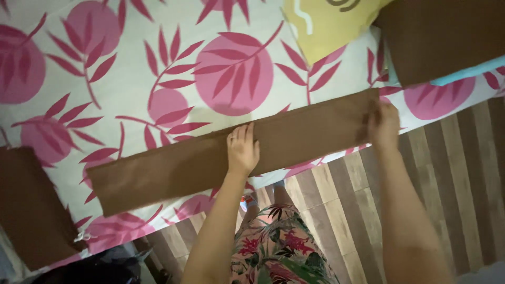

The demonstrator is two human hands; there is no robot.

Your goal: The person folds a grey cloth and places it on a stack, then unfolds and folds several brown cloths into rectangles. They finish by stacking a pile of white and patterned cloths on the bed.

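Cloth (173, 168), brown, folded into a long strip, lies under flat left hand (242, 150); right hand (383, 126) pinches its end.

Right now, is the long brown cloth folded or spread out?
Folded: the long brown cloth lies as a narrow flat strip on the pink leaf-print bedsheet, left hand pressing its middle, right hand at its end.

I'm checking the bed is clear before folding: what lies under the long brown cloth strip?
The long brown cloth strip lies on the pink leaf-patterned sheet, left hand and right hand on it. Anything beneath the strip itself is covered.
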